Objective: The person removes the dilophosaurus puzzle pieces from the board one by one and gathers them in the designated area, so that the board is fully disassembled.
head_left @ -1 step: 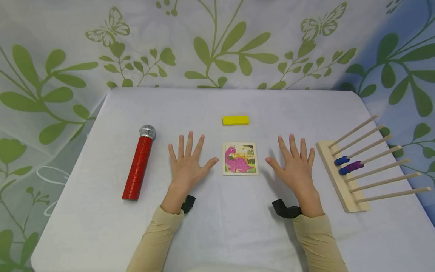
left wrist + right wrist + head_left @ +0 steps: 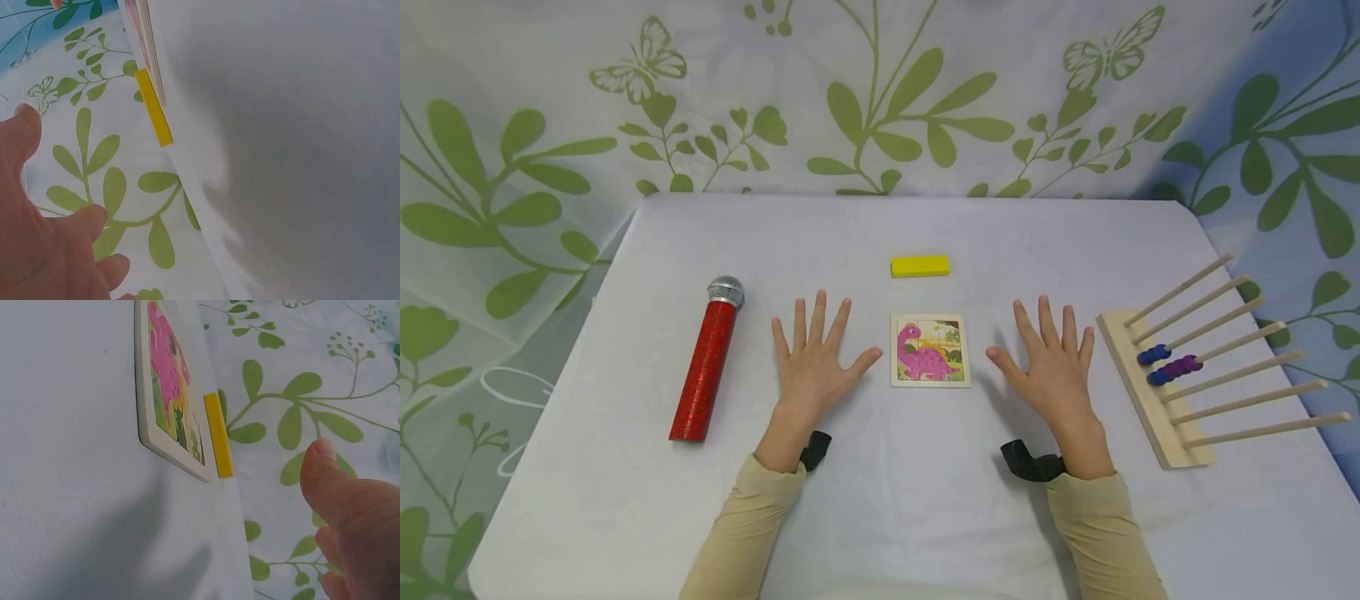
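Palm down with fingers spread, my left hand [image 2: 812, 371] is over the white table between a red toy microphone [image 2: 703, 367] and a small dinosaur jigsaw puzzle [image 2: 931, 351]. My right hand [image 2: 1054, 375] is spread likewise, to the right of the puzzle, and holds nothing either. The puzzle lies flat in its pale wooden frame, a pink dinosaur on it. Behind it lies a yellow block [image 2: 921, 266]. In the right wrist view, the puzzle [image 2: 169, 381] and yellow block [image 2: 218, 434] lie beyond the thumb's side, and a hand shadow falls on the cloth.
A wooden bead rack [image 2: 1157, 392] with several slanting rods stands at the right; blue and purple beads [image 2: 1183, 367] sit on two rods. The white-covered table [image 2: 880, 508] ends at a leaf-patterned curtain [image 2: 895, 108]. Black wrist mounts [image 2: 1032, 463] sit below both palms.
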The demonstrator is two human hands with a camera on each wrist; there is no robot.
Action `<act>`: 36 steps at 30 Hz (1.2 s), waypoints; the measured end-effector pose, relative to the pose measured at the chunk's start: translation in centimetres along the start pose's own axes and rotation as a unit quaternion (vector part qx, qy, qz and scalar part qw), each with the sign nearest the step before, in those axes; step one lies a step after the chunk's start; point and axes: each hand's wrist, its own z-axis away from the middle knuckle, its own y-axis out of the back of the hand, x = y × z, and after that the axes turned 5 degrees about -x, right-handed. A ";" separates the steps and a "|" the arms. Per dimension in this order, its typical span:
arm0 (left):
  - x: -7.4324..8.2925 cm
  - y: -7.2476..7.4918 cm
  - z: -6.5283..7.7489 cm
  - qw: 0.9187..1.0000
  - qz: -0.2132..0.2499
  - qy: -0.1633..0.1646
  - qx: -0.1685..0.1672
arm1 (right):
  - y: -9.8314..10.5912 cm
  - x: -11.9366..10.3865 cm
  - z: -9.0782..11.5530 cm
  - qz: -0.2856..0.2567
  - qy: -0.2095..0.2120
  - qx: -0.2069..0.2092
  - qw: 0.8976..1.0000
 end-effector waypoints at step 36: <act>4.0 -1.4 -3.2 0.976 0.000 -0.053 -0.209 | -4.0 -7.3 -6.6 -0.055 0.124 -0.109 0.985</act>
